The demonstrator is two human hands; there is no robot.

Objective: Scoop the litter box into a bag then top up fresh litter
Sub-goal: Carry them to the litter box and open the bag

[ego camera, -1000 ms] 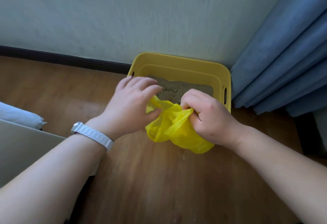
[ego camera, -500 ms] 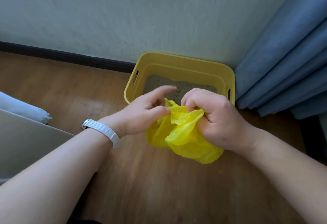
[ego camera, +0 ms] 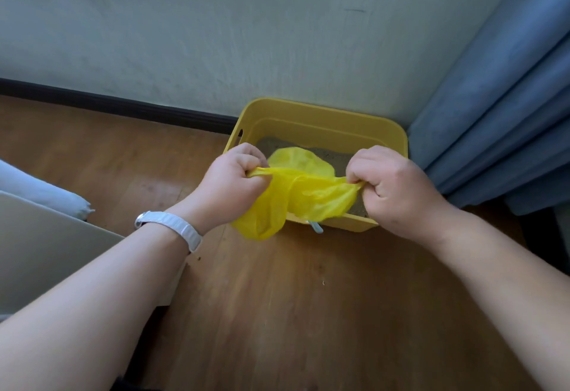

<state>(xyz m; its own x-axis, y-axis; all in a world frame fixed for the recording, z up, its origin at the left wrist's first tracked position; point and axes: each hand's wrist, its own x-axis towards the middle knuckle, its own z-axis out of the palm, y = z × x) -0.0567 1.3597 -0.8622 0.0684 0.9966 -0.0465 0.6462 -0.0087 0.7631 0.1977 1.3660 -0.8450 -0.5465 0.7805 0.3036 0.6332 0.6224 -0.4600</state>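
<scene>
Fingers (ego camera: 246, 153) curl tight on the yellow bag (ego camera: 308, 196). Left hand (ego camera: 233, 185) and right hand (ego camera: 398, 188) have pulled apart (bag stretched, bunched before) above the litter box (ego camera: 324, 110).

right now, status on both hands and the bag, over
Left hand and right hand both grip the yellow bag, stretched between them over the litter box. Nothing else in either hand. Nothing else over the box.

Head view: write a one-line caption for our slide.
Left hand and right hand stretch a yellow bag over the yellow litter box.
</scene>
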